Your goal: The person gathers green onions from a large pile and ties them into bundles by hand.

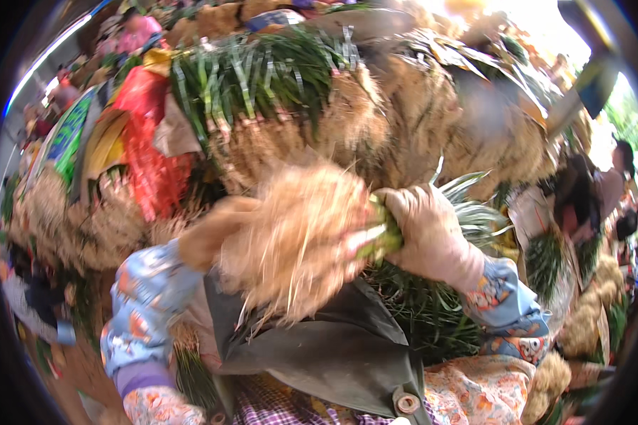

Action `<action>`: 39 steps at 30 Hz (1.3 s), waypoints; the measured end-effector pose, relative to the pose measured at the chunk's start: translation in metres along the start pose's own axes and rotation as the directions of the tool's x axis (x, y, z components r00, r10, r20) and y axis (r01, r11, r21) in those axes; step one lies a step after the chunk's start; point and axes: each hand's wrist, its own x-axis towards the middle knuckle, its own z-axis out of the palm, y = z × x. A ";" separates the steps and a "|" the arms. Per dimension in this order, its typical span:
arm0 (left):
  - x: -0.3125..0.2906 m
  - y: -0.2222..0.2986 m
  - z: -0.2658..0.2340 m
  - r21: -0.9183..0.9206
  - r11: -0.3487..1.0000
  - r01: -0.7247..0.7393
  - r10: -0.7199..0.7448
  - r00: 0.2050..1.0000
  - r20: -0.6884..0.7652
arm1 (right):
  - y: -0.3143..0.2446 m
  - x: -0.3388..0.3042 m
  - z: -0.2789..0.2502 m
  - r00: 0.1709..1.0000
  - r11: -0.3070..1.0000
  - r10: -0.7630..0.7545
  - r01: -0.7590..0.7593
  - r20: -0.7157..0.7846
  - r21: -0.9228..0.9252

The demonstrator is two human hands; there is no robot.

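Note:
A bunch of scallion-like greens [312, 237] lies sideways in front of me. Its thick tan roots point left and its pale, reddish stem bases and green leaves point right. My right hand [429, 227], in a pale glove or dusty, is closed around the green stems. The leaves trail out behind it. At the root end is my left hand [216, 230], smeared by motion. It is against or just beside the roots, and its fingers cannot be made out. Both forearms wear blue patterned sleeves. Below the bunch, a dark grey apron [319, 354] covers my lap.
A long pile of similar greens [262, 78] stands across the far side, roots toward me. Red plastic sheeting [145, 134] hangs at its left. More leaves [432, 319] lie under my right forearm. Other people [617, 177] are at the right edge and far left.

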 end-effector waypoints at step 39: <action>0.100 -0.095 0.055 -0.343 0.504 -0.793 0.122 0.458 -0.881 | -0.068 0.092 0.048 0.983 0.970 -0.055 0.094 0.176 -0.224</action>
